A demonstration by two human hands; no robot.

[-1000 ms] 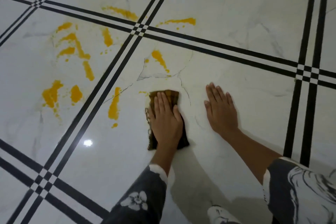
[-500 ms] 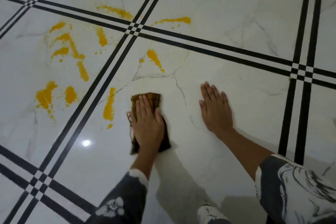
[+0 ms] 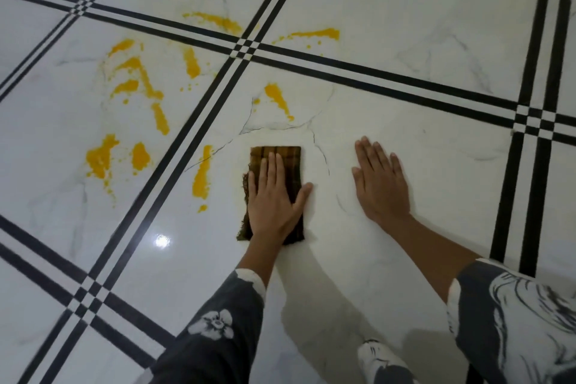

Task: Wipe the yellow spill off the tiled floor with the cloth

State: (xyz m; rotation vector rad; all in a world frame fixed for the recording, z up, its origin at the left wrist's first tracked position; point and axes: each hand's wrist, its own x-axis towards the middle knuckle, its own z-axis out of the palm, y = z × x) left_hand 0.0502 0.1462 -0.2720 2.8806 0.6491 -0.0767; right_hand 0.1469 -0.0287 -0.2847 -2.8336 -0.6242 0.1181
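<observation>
A folded brown plaid cloth [image 3: 288,155] lies flat on the white tiled floor [image 3: 405,25]. My left hand [image 3: 274,199] presses down on it with straight fingers, thumb spread to the right. My right hand [image 3: 381,184] rests flat on the bare tile to the right of the cloth, fingers straight. Yellow spill streaks lie around: one streak [image 3: 202,176] just left of the cloth, another streak [image 3: 277,100] beyond it, and several patches [image 3: 103,156] further left across the black lines.
Black double grout lines [image 3: 199,131] cross the floor diagonally. More yellow smears [image 3: 314,34] sit near the far line crossing. A white shoe [image 3: 374,355] shows at the bottom edge. A light glare [image 3: 162,241] reflects on the tile.
My left hand and the cloth slid left, then back right a little and forward; more of the cloth's far end shows beyond my fingers. My right hand stayed planted.
</observation>
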